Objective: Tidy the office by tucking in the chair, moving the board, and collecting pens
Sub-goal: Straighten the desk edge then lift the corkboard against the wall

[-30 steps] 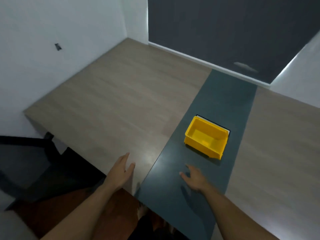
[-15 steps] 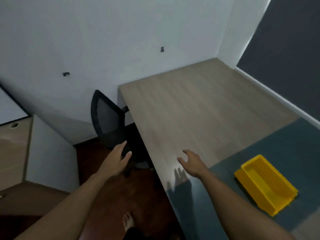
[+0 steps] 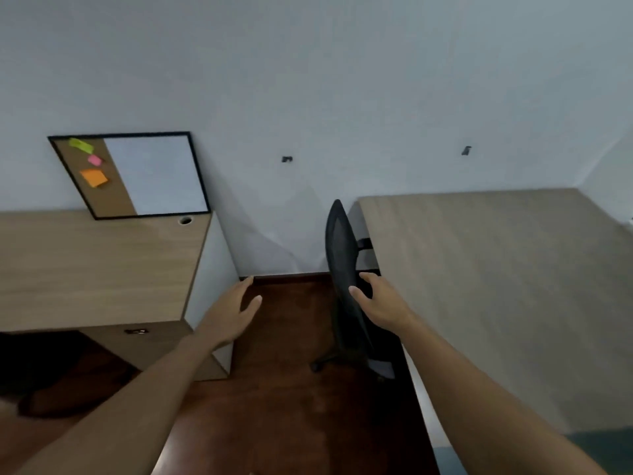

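A black mesh office chair [image 3: 344, 269] stands at the left edge of the long wooden desk [image 3: 496, 286], seen side-on with its seat under the desk. My right hand [image 3: 380, 303] is open right beside the chair's backrest, fingers spread; I cannot tell whether it touches the mesh. My left hand [image 3: 233, 317] hovers open over the dark red floor, between the chair and a wooden cabinet [image 3: 96, 269]. A black-framed board [image 3: 137, 174], part cork with coloured sticky notes and part whiteboard, leans against the wall on top of the cabinet. No pens are in view.
The white wall [image 3: 342, 97] carries two small dark fixtures. The cabinet top has a round cable hole [image 3: 185, 220] and a drawer lock [image 3: 136, 331] on its front. Dark red floor [image 3: 291, 406] lies between cabinet and desk.
My view has swung left: the yellow bin and dark desk strip have left the frame, the cabinet and board have come in. My right hand moved from above the desk to the chair's backrest.
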